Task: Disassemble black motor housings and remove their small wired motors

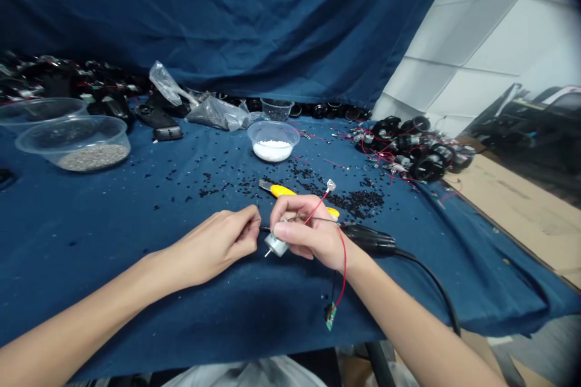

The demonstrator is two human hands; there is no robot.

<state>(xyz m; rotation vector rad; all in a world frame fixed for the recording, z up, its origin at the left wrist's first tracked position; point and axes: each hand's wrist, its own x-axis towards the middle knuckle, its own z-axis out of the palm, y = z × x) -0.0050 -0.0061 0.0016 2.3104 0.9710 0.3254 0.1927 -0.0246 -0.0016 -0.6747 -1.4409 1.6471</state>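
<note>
My right hand [308, 231] is closed around a small silver motor [275, 245] with its shaft pointing down-left. A red wire [344, 260] runs from the motor over my wrist down to a small green circuit board [330, 316] hanging at the table edge; another red wire ends in a metal tab [331, 184] above my hand. My left hand [218, 245] pinches something thin at its fingertips, right beside the motor; I cannot make out what. A black soldering iron [370, 237] lies behind my right hand, its tip toward my fingers.
A yellow utility knife [290, 193] and scattered black bits [358, 199] lie on the blue cloth [136, 236]. A cup of white powder [273, 140], tubs of grey grains [77, 143], plastic bags [213, 112] and a pile of black motors with wires [413, 148] stand further back. Cardboard [521, 211] at right.
</note>
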